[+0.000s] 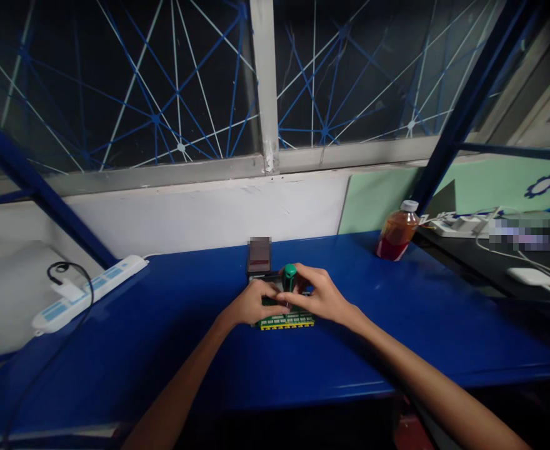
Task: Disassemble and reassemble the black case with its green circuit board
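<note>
A green-handled screwdriver (289, 271) stands upright over a green circuit board (275, 319) with a yellow front edge. My right hand (322, 292) is closed around the screwdriver's handle from the right. On the left, my left hand (255, 302) has thumb and fingers drawn together low by the screwdriver's shaft, over the board. What those fingertips pinch is hidden or too small to make out. Both hands cover much of the board, and the tip of the screwdriver is hard to see.
Just behind the board a dark phone-like device (259, 256) leans on the blue table (185, 362). A white power strip (92, 294) with a black cable lies left. A drink bottle (397, 231) stands back right, near a black surface holding a white charger (530, 277).
</note>
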Tool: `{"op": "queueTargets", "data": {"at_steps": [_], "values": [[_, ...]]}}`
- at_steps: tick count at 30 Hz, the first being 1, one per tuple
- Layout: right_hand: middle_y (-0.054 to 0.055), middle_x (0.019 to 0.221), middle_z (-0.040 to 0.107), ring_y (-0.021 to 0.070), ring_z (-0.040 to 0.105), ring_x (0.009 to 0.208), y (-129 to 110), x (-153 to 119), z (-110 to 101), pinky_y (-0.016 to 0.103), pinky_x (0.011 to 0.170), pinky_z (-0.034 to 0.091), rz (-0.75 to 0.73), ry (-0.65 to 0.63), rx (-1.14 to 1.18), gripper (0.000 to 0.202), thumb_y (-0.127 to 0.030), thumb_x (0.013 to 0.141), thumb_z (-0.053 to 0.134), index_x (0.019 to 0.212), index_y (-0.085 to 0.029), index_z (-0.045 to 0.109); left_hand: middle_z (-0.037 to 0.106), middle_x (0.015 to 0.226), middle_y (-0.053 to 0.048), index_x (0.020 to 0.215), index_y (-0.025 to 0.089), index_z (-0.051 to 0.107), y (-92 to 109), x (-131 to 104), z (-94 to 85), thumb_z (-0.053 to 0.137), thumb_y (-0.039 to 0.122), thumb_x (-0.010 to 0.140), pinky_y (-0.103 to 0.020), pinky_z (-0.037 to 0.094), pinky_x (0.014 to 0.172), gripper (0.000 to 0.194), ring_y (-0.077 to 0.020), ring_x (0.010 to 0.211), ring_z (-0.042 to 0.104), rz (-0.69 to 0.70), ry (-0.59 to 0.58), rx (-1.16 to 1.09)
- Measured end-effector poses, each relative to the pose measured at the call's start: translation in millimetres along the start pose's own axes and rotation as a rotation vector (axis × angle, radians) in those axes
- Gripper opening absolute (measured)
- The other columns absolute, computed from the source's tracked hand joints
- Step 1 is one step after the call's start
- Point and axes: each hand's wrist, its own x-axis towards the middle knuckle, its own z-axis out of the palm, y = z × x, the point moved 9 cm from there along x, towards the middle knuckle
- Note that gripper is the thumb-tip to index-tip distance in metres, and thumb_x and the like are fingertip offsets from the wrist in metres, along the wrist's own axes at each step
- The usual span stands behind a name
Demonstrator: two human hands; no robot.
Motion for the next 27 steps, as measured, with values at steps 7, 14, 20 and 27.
{"op": "queueTargets", "data": {"at_steps": [7, 14, 20, 27], "values": [[-0.001, 0.064, 0.064, 0.0129, 0.06, 0.056, 14.8, -3.8, 5.0, 0.027, 0.054, 0.05, 0.085, -0.014, 0.159, 0.038, -0.037, 0.081, 0.07, 0.11, -0.017, 0.057, 0.071, 0.081, -0.005, 0.082, 0.014, 0.074, -4.6, 1.1, -1.2, 0.069, 0.036, 0.081, -0.026, 0.048, 0.069, 0.022, -0.0166, 0.074, 0.064, -0.034, 0.002, -0.033], [0.001, 0.07, 0.067, 0.0144, 0.063, 0.059, 15.9, -4.9, 5.9, 0.029, 0.056, 0.052, 0.11, -0.043, 0.236, 0.042, -0.035, 0.082, 0.069, 0.117, -0.017, 0.056, 0.069, 0.077, -0.003, 0.075, 0.015, 0.073, -4.2, 1.7, -1.8, 0.071, 0.032, 0.079, -0.024, 0.046, 0.068, 0.017, -0.0152, 0.073, 0.063, -0.038, -0.002, -0.03], [0.001, 0.072, 0.068, 0.014, 0.063, 0.061, 11.1, -2.8, 7.7, 0.028, 0.055, 0.049, 0.1, -0.114, 0.288, 0.03, -0.032, 0.083, 0.067, 0.108, -0.017, 0.059, 0.072, 0.08, -0.003, 0.078, 0.016, 0.075, -0.1, 3.9, -3.4, 0.072, 0.03, 0.078, -0.025, 0.049, 0.072, 0.014, -0.0164, 0.077, 0.066, -0.036, -0.002, -0.085], [0.001, 0.069, 0.066, 0.0136, 0.06, 0.062, 0.6, -5.1, 18.5, 0.027, 0.056, 0.045, 0.112, -0.226, 0.344, 0.021, -0.031, 0.088, 0.06, 0.103, -0.016, 0.057, 0.071, 0.075, -0.002, 0.073, 0.015, 0.075, -3.0, 0.2, -2.6, 0.072, 0.028, 0.078, -0.022, 0.048, 0.067, 0.015, -0.0144, 0.072, 0.064, -0.061, 0.037, -0.115]]}}
